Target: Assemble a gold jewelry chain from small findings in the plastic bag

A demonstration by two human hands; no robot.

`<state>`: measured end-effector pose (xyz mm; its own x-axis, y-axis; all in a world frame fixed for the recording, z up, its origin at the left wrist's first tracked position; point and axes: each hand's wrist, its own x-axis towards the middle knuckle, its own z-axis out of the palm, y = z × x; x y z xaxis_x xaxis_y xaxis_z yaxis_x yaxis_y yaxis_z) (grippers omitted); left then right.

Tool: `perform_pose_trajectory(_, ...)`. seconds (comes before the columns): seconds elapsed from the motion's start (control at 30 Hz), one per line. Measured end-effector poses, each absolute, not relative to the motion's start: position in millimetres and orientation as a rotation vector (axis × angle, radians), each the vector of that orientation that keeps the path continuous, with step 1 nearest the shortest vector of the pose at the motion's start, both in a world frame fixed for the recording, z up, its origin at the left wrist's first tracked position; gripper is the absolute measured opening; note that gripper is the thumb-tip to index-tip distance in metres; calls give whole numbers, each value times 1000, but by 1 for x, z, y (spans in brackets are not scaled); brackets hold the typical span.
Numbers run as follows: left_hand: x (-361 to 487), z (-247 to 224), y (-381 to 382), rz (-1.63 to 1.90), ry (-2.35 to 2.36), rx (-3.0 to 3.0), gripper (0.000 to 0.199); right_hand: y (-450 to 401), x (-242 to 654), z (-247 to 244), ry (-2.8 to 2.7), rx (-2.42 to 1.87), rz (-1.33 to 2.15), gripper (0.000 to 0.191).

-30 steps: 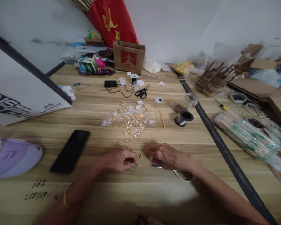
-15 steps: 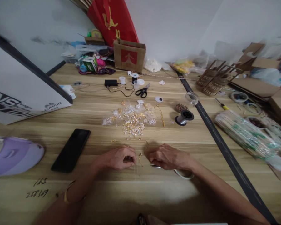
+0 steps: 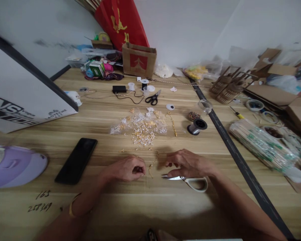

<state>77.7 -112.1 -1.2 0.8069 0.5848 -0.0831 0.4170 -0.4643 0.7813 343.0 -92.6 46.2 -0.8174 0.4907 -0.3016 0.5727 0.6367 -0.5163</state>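
Observation:
My left hand [image 3: 132, 168] is closed in a pinch on a thin, clear thread [image 3: 147, 184], whose strands hang just below the fingertips. My right hand [image 3: 187, 163] is open, thumb and fingers apart, over a pair of white-handled scissors [image 3: 197, 184]. The scissors lie on the table; the thumb is close to the blades, and I cannot tell whether it touches them. Between the hands runs a fine gold chain [image 3: 154, 164] with small beads, bending away to the left. Beyond it lies a pile of gold and clear beads [image 3: 144, 134].
A black phone [image 3: 76, 161] and a purple cap [image 3: 22, 165] lie to the left. Farther back are black scissors [image 3: 153, 97], a gold chain piece [image 3: 174, 124] and a spool of wire [image 3: 197, 126]. A plastic-wrapped bundle of sticks [image 3: 262, 144] lies at right.
My right hand has opened its fingers and moved slightly right and up, uncovering more of the white-handled scissors. The left hand keeps its pinch in nearly the same place.

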Motion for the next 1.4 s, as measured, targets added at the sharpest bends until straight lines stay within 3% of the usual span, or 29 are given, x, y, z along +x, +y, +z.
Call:
perform_pose_trajectory(0.2,80,1,-115,220,746,2098,21,-85,356,61,2696,1026,-1102,36)
perform_pose_trajectory(0.43,79,2,-116,228,765,2084,21,-84,349,66,2754,1202,-1332,20)
perform_pose_trajectory(0.6,77,2,-115,249,770,2099,21,-97,323,55,2702,1342,-1501,15)
perform_pose_trajectory(0.83,77,3,-116,243,774,2096,18,-136,299,26,2781,1219,-1403,11)
perform_pose_trajectory(1.03,82,7,-118,202,770,2109,12,-165,288,11,2950,1278,-1514,6)
perform_pose_trajectory(1.1,82,7,-118,193,757,2110,11,-171,287,3,3116,1174,-1395,9)
perform_pose_trajectory(1.27,82,4,-117,191,690,2102,15,-184,288,-24,3391,754,-721,17)
perform_pose_trajectory(1.4,81,3,-117,185,685,2084,14,-188,288,-32,3448,438,-528,23)
